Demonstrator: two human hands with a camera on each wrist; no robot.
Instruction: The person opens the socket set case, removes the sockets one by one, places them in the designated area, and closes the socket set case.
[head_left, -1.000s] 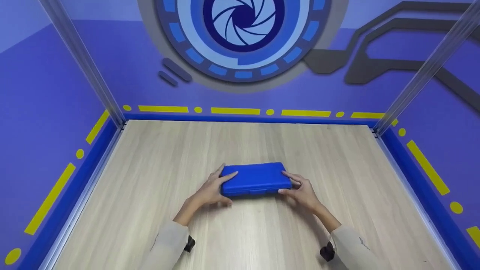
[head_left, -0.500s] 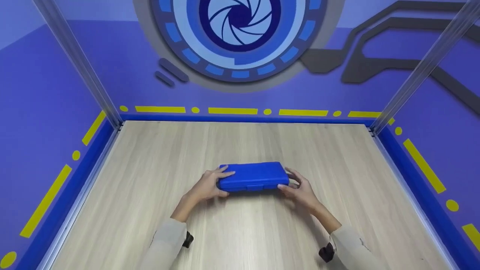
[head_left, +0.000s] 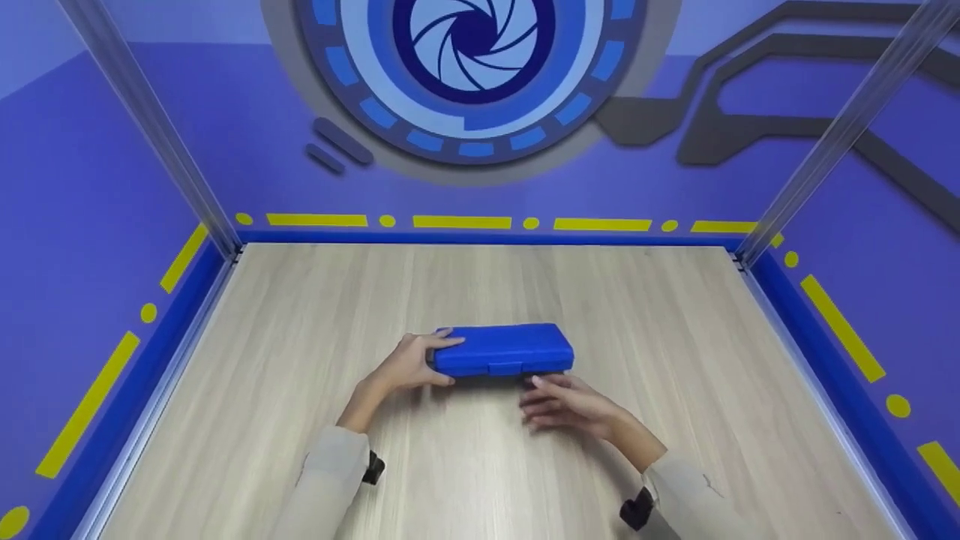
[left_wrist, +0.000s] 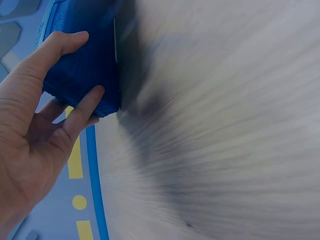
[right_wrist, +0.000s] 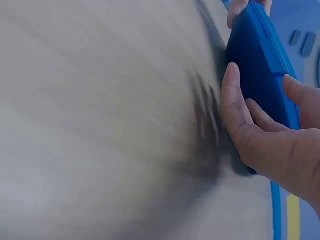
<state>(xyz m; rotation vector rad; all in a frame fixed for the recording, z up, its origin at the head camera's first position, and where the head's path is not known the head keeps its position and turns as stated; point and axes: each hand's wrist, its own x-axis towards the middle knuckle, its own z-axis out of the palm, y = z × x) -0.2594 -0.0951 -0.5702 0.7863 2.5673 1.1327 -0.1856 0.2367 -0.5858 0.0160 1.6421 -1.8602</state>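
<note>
The right hand [head_left: 574, 409], whose fingers were at the 3 o'clock end of the blue case [head_left: 517, 345] a second ago, has come away from there and is now around 5 o'clock, loosely spread just beside the near edge. The left hand [head_left: 405, 365] has brought its thumb up from below the 8 o'clock corner to lie against it. The case is tipped slightly, so more of its 6 o'clock face and latch [head_left: 505, 368] shows.

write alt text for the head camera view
A person's left hand grips the left end of a blue case over a pale wooden table. The right hand is near the case's front edge. A purple wall stands behind.
</note>
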